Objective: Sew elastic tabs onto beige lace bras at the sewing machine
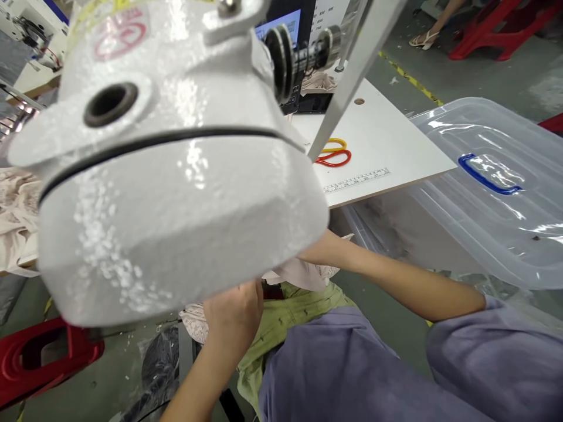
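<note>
The white head of a sewing machine (185, 217) fills the middle of the view and covers most of both hands. Below its lower edge shows the back of my left hand (240, 308), its fingers hidden. My right hand (314, 249) reaches in from the right behind the machine head, with only the wrist end showing. Pale pink fabric with lace (303, 275) hangs between the hands, close to the right wrist. A piece of patterned lace (194, 323) shows just left of my left hand. What either hand grips is hidden.
Scissors with red and yellow handles (335, 157) lie on the white table (378, 129), near a printed ruler scale (357, 180). A clear plastic bin lid (497, 234) with a blue handle is at right. A red stool (48, 363) stands lower left. Light fabric (17, 217) is piled at left.
</note>
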A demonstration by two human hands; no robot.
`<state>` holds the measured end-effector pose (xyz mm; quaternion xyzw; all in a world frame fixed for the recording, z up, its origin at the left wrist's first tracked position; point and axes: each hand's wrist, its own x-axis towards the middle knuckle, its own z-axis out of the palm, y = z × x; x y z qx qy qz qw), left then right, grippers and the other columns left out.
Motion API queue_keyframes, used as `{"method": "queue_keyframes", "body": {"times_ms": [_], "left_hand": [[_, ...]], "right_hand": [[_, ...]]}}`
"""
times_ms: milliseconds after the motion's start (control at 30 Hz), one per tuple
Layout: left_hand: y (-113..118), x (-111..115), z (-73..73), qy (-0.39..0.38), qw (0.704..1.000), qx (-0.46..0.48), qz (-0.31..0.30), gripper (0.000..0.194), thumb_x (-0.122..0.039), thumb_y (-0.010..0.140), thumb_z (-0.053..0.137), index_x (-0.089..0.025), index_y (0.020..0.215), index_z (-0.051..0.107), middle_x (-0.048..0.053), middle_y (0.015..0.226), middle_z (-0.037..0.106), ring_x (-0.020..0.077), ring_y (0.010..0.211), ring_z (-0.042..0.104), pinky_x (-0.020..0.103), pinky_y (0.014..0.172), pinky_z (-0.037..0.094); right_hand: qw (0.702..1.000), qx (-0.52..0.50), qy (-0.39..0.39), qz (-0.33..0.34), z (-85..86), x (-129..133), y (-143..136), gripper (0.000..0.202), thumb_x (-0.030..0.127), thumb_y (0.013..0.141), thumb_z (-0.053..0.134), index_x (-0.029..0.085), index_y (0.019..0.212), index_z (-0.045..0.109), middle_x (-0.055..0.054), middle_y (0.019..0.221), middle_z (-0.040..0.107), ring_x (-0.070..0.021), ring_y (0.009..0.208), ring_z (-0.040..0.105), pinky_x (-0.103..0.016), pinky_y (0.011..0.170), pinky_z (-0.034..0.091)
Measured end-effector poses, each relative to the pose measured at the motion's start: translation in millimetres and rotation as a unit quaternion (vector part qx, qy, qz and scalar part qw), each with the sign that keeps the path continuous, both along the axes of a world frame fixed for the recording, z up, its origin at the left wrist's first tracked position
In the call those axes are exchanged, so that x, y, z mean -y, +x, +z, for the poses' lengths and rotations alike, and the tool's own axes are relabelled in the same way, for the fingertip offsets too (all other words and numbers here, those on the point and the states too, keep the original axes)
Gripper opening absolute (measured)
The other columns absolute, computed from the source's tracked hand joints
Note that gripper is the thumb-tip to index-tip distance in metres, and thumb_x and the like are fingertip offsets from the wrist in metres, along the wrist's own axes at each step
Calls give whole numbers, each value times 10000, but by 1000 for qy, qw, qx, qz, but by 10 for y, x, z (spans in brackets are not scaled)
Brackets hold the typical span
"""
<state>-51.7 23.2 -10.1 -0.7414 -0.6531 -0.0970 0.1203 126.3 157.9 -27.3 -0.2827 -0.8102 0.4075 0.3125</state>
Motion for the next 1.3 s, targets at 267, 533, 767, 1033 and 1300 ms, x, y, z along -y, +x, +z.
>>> {"method": "queue_keyframes", "body": {"times_ms": [267,533,767,1033,1300], "left_hand": [[-75,103,-36,5,981,187,50,197,-280,994,490,-210,1087,648,7,736,708,154,591,627,246,519,362],[-179,143,95,-283,789,544,43,295,-461,957,571,-208,1034,702,53,986,730,215,930,664,302,823,513],[-351,561,97,-266,673,687,67,315,-457,939,624,-184,972,777,46,822,710,166,738,615,253,671,484],[-808,1045,268,-203,706,631,249,320,-461,888,684,-162,955,773,26,699,679,124,557,541,226,504,407],[-926,807,-172,-269,735,589,200,319,-468,872,669,-175,967,753,64,876,716,185,761,615,292,688,482]], "right_hand": [[999,16,7,-36,23,72,-4,365,253,878,611,233,1238,669,-59,1270,668,-257,1079,652,-372,906,549],[992,39,-123,2,10,568,215,159,330,947,581,199,916,666,-13,802,661,-143,699,584,-263,628,421],[924,-62,-361,105,-2,1243,-65,256,441,958,591,194,918,645,11,755,594,-102,620,504,-226,542,390],[894,-95,-380,219,-368,1295,-1056,543,484,809,761,210,1252,605,-92,1243,614,-225,1114,598,-349,901,535],[728,-207,-653,29,-773,1142,-987,283,397,774,814,194,855,634,40,742,614,-75,678,604,-188,693,540]]}}
